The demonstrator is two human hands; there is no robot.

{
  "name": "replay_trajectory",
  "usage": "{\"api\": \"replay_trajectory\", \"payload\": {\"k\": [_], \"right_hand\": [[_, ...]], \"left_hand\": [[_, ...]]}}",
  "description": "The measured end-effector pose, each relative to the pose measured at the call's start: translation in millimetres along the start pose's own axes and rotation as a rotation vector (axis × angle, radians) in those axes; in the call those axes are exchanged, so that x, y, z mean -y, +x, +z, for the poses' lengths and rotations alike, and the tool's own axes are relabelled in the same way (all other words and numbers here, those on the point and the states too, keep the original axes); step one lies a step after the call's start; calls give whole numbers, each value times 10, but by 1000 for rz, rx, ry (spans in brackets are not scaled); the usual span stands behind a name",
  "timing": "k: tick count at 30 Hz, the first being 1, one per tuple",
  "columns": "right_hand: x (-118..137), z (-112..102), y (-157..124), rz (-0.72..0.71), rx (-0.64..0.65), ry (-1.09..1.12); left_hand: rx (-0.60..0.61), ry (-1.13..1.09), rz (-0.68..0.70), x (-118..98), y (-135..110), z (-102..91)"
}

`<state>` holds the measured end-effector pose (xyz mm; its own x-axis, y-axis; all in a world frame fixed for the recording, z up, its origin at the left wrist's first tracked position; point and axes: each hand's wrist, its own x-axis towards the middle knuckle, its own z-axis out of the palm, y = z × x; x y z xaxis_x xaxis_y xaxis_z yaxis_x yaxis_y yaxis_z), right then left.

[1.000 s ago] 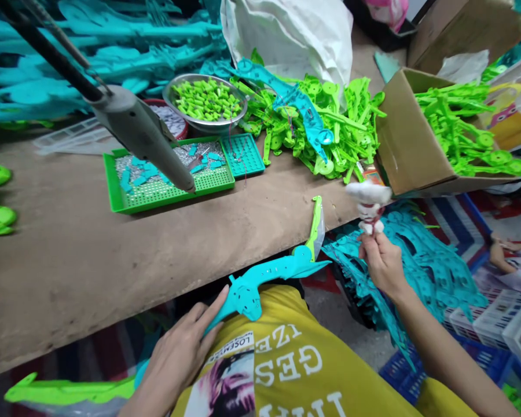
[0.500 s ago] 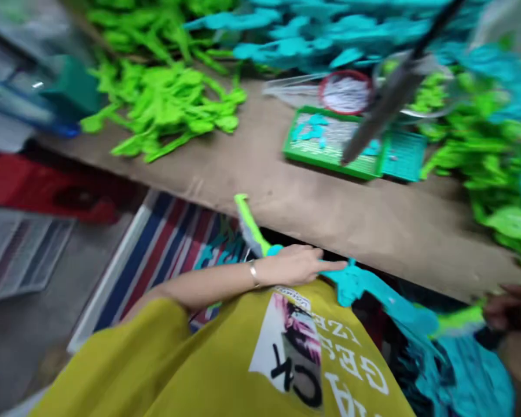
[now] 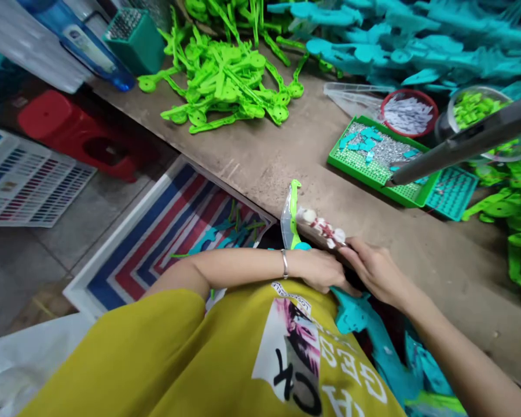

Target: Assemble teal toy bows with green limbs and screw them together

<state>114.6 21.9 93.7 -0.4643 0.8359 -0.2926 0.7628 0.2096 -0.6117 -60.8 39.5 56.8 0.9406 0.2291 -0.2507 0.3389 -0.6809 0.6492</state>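
My left hand (image 3: 319, 271) lies at the edge of the table (image 3: 260, 168), fingers curled over the teal plastic toy (image 3: 364, 315) that runs from my lap up toward the table edge. The toy's green end piece (image 3: 293, 213) stands up above the edge, with a clear bit of plastic beside it. A thin bracelet (image 3: 284, 263) sits on that wrist.

My right hand (image 3: 375, 267) is just beside the left, almost touching it. Its fingertips pinch the near end of a small white and red piece (image 3: 322, 226) — the piece lies across the table edge and its far end comes up next to the green end piece. I cannot tell whether it touches the green part.

Farther back on the table sits a green tray (image 3: 375, 171) holding small silver bits and a few teal parts, and a smaller teal tray (image 3: 451, 193) is just beside it. A grey tool (image 3: 464, 145) hangs over both trays, its tip above the green one. Behind them I see a red bowl (image 3: 409, 113) of white pieces and a metal bowl (image 3: 473, 107) of green pieces. A heap of green plastic parts (image 3: 230, 81) lies well apart at the far left of the table — teal parts (image 3: 417, 46) are piled along the back. A red stool (image 3: 76, 133) stands on the floor to the left.
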Motion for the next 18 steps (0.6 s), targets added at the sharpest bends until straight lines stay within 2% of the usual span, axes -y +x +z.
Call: {"api": "replay_trajectory", "payload": {"k": [3,5,10,14,15,18], "right_hand": [[36,81,139,-58,8,-65],[36,119,164,-69,-57,-69],[19,87,192,19,-93,-84],[65,60,331,2,-318,-30],[73,78,391,21,-324,-22],[67,123,547,125,-197,-87]], "left_hand": [[44,5,194,34,22,-1],[-7,-16,234,64,39,12],[4,-64,196,106,45,44],[11,-69,200,101,24,-3],[38,-52,196,102,15,-17],[121,12,184,96,-30,-40]]}}
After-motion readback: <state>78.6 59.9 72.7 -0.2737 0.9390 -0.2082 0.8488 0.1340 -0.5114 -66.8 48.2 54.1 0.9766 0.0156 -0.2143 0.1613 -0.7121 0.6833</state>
